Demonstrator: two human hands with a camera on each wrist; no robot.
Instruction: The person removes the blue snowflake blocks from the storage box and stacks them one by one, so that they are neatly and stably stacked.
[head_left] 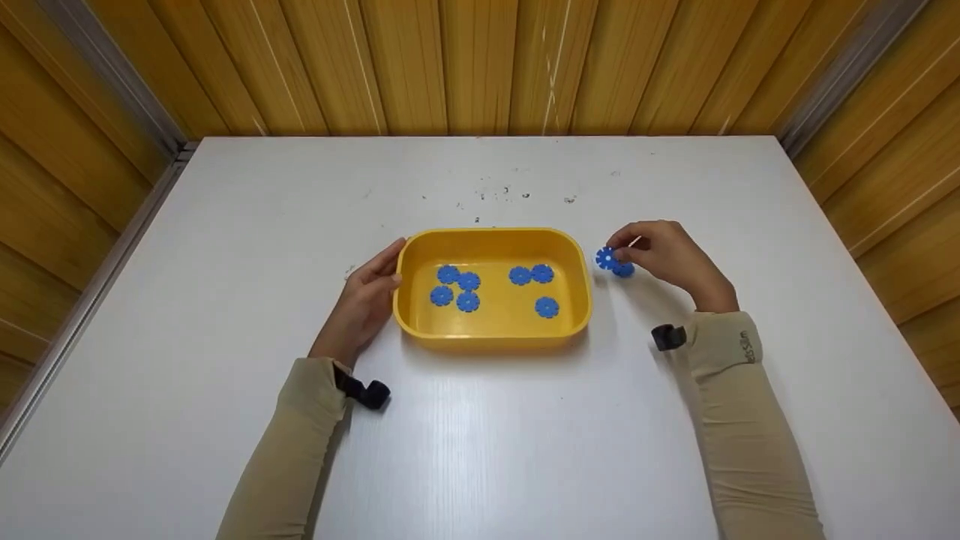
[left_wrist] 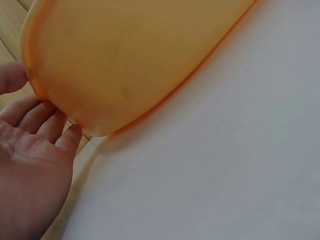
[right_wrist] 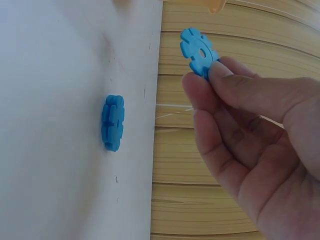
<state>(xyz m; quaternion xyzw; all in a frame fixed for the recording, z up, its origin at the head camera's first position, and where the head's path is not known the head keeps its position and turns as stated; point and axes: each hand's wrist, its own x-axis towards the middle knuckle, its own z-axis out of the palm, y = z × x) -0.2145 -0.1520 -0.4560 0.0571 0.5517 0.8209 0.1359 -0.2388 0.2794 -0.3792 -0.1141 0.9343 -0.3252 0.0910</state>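
Observation:
My left hand point(head_left: 367, 300) holds the left end of a yellow plastic tub point(head_left: 491, 341), thumb at the rim and fingers against the outer wall. In the left wrist view the fingertips point(left_wrist: 47, 117) are partly hidden behind the tub's end. To the right of the tub, my right hand point(head_left: 664, 255) pinches a blue notched disc point(right_wrist: 199, 52) between thumb and forefinger, raised above the table. Below it on the table lies a small stack of matching blue discs point(right_wrist: 114, 122). Several more blue discs point(head_left: 468, 301) lie flat inside the tub, in a left cluster and a right group.
The white table point(head_left: 487, 450) carries small dark marks point(head_left: 506, 193) behind the tub. Wood-patterned panels point(head_left: 480, 67) stand along the back and both sides, with metal posts point(head_left: 112, 75) at the corners. Black wrist cameras point(head_left: 373, 394) sit at both cuffs.

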